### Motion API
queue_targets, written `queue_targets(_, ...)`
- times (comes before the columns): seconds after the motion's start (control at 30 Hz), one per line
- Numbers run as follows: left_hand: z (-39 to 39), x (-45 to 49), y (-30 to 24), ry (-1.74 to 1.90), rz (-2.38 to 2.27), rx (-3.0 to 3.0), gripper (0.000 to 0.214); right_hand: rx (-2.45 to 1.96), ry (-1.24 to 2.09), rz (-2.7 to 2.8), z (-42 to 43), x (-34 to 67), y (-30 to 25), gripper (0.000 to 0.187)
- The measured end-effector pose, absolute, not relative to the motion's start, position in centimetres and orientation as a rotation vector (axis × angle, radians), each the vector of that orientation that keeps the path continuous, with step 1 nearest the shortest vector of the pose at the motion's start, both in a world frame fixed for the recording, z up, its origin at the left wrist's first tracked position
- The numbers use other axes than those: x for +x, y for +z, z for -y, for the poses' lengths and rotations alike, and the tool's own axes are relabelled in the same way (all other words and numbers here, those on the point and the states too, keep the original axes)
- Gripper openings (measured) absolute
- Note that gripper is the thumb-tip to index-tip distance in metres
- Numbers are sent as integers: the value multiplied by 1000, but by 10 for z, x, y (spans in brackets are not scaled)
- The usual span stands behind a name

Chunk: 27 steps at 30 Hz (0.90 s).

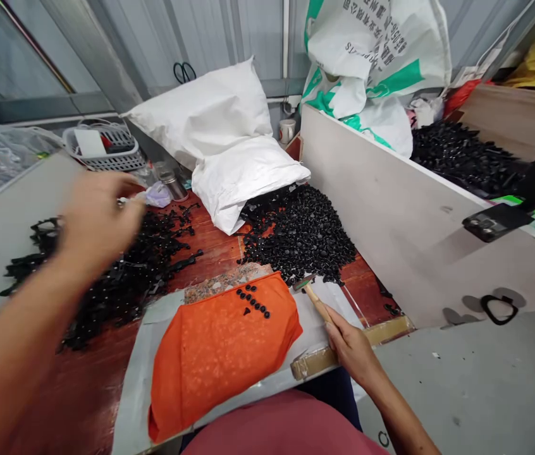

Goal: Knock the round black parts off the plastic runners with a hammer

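Red-brown bench, centre frame: my right hand clamps a light, stiff wooden-handled tool low on its handle; left hand blurred, fingers' state indeterminable, over tangled black parts.

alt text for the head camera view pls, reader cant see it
A person's right hand grips a wooden-handled tool beside an orange cloth bearing a few small black parts, while the blurred left hand reaches over tangled black pieces. Behind lie a heap of black caps and white sacks.
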State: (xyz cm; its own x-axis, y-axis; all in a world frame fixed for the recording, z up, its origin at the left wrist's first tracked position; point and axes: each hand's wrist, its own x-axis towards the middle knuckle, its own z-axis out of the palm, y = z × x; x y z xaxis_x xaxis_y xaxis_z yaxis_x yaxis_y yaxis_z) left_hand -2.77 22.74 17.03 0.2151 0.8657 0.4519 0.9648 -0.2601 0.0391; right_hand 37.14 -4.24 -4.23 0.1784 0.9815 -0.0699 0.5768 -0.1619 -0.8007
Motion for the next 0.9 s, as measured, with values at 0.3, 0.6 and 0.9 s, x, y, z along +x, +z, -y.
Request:
queue_targets(0.3,-263,210,29,-677,1629,-3124,18,-1748,952,1429,40,373,-38,51)
queue_targets(0.6,-296,211,29,-1307,1930,-3193,29,-1678,967,1424,37,376,-33,50)
queue_targets(0.9,-228,144,63,-2015,2072,-3178,60,-1701,888,1421,38,377,-44,50)
